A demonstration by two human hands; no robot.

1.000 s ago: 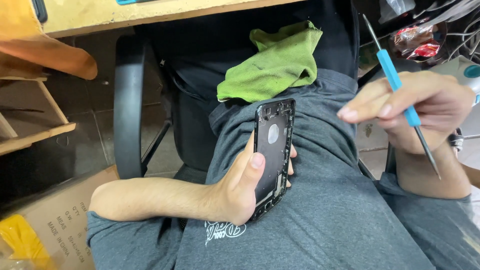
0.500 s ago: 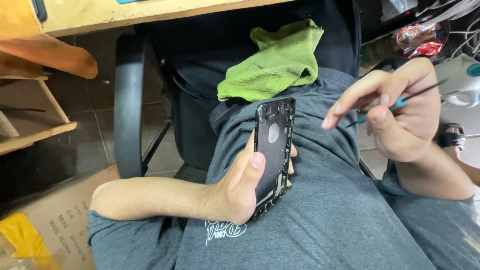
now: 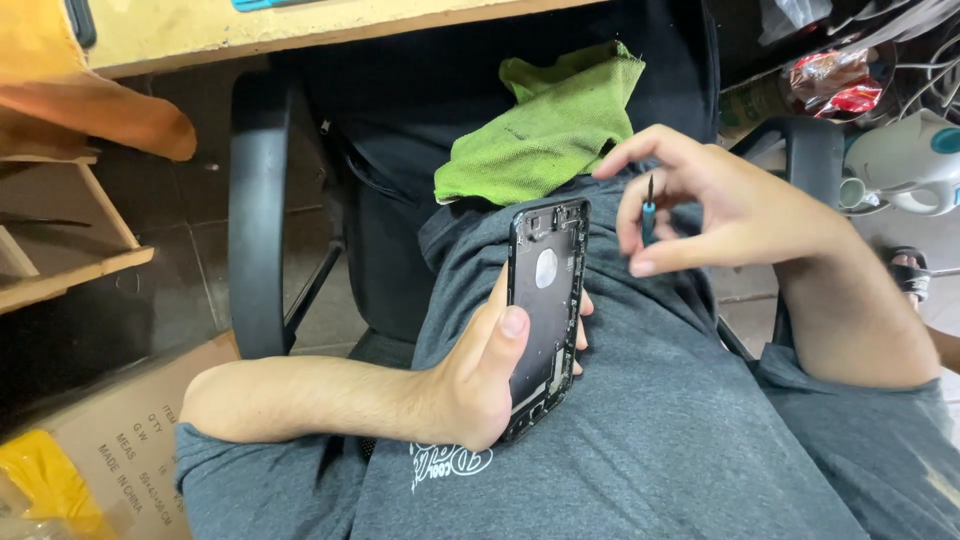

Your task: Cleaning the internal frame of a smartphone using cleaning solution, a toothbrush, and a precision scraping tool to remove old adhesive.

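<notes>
My left hand grips a black phone housing from the side, inner face up, resting it against my grey shirt. A round cut-out shows in its upper half. My right hand hovers just right of the housing's top and holds a small blue screwdriver upright between thumb and fingers, its dark tip pointing up. The tool is apart from the housing.
A green cloth lies on my lap above the phone housing. Black chair armrests stand at both sides. A wooden desk edge runs along the top. A cardboard box sits lower left, and a white appliance at right.
My right hand has come in from the right toward the housing's top and turned the screwdriver from a long slanted hold to a short upright pinch. The left hand and housing stayed put.
</notes>
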